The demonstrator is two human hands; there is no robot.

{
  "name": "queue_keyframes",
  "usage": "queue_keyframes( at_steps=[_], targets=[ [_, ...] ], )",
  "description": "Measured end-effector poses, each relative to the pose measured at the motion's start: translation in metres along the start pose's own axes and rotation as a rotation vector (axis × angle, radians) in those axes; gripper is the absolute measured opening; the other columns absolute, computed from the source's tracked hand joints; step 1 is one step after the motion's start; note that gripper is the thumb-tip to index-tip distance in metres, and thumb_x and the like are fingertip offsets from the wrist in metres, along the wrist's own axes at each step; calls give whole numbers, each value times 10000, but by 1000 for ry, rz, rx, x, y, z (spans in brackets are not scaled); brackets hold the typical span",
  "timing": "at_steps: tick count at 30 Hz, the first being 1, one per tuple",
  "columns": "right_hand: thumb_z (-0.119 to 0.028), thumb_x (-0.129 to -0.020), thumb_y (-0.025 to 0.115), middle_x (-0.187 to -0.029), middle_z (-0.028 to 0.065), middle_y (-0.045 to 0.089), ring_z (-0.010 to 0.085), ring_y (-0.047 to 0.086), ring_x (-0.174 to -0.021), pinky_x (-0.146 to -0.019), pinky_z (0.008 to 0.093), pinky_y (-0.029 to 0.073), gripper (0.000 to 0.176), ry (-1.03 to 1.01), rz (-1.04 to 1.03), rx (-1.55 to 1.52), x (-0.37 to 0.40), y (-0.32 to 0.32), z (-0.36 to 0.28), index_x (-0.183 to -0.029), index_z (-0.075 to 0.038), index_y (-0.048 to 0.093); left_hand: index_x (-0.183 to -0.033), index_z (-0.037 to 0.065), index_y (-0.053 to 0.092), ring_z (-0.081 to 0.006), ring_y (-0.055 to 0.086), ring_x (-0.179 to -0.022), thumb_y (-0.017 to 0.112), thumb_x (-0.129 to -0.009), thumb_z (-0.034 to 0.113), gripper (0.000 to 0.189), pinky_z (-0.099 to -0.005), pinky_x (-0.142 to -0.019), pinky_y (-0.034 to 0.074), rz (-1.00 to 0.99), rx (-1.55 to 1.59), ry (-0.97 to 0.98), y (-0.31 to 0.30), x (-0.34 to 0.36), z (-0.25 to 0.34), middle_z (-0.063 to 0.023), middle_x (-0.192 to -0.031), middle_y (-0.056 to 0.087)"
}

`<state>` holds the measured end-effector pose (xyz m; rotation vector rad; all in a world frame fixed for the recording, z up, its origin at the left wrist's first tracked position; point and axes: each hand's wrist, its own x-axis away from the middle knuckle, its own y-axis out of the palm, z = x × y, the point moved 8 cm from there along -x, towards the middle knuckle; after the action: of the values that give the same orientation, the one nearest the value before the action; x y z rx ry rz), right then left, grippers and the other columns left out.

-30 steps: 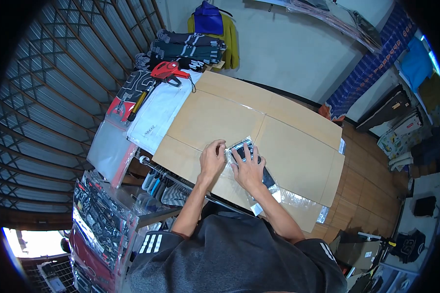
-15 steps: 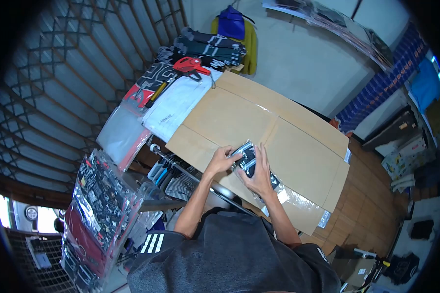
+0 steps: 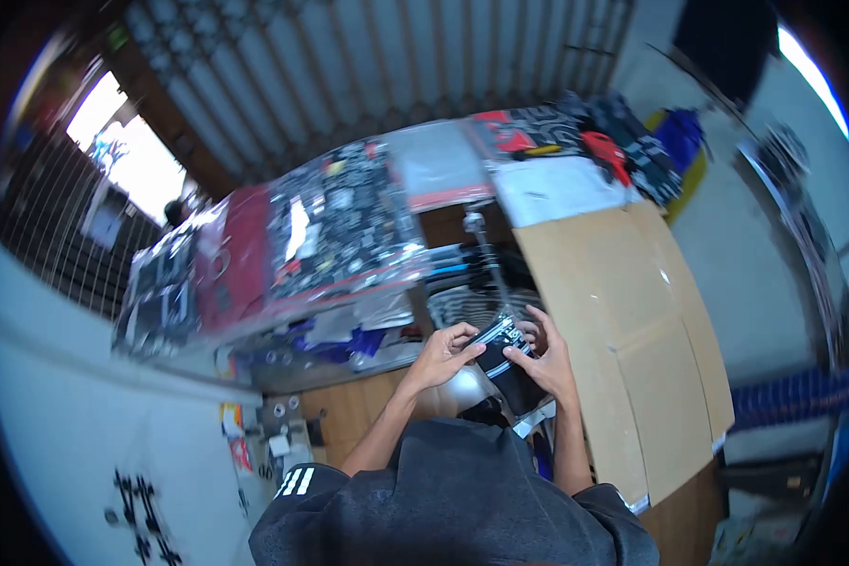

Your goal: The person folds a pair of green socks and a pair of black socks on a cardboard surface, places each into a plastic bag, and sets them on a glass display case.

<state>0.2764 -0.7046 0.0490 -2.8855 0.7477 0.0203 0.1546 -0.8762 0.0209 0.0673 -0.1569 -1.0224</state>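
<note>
A black folded fabric item with white stripes (image 3: 511,371), seemingly in a clear plastic wrapper, is held up in front of my chest. My left hand (image 3: 445,357) pinches its left edge, the thumb lying on the fabric. From the other side my right hand (image 3: 549,366) grips it, thumb on the front and fingers behind the upper edge. Its lower end hangs down between my forearms. The exact kind of garment cannot be made out.
Flat cardboard (image 3: 623,283) covers the table to my right. Plastic-packed garments (image 3: 335,222) lie on the counter at left. A red handheld tool (image 3: 604,156) rests near a white plastic bag (image 3: 557,189). Folded clothes (image 3: 472,307) hang below, beside a metal rail (image 3: 486,250).
My view and body have turned left, away from the cardboard. The black item has moved off it with both hands, and more of its length now shows.
</note>
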Motion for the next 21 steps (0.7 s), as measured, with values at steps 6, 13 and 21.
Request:
queue_keyframes(
  at_steps=[6, 13, 21],
  targets=[
    [2, -846, 900, -1085, 32, 729, 96, 673, -980, -868, 272, 557, 586, -4, -466, -138, 14, 169, -42, -1366, -14, 628, -1220, 9, 707, -74, 690, -966, 753, -1044, 147, 229, -256, -843, 562, 372, 29, 121, -98, 166, 30, -29, -1105, 770],
    [-20, -910, 854, -1020, -7, 711, 70, 650, -917, -832, 256, 541, 374, 72, -814, -265, 63, 330, -73, -1220, -30, 645, -1209, -10, 687, -38, 661, -846, 751, -1044, 119, 219, -222, -727, 537, 743, 80, 198, -171, 335, 25, 2, -1039, 762],
    [-206, -882, 930, -910, -11, 729, 62, 622, -822, -717, 268, 504, 397, -63, -1029, 125, 68, 404, -94, -1169, -21, 726, -1161, 59, 750, -4, 569, -746, 711, -1076, 186, 157, -190, -637, 428, 1259, 265, 411, -260, 480, 18, 78, -903, 672]
  ],
)
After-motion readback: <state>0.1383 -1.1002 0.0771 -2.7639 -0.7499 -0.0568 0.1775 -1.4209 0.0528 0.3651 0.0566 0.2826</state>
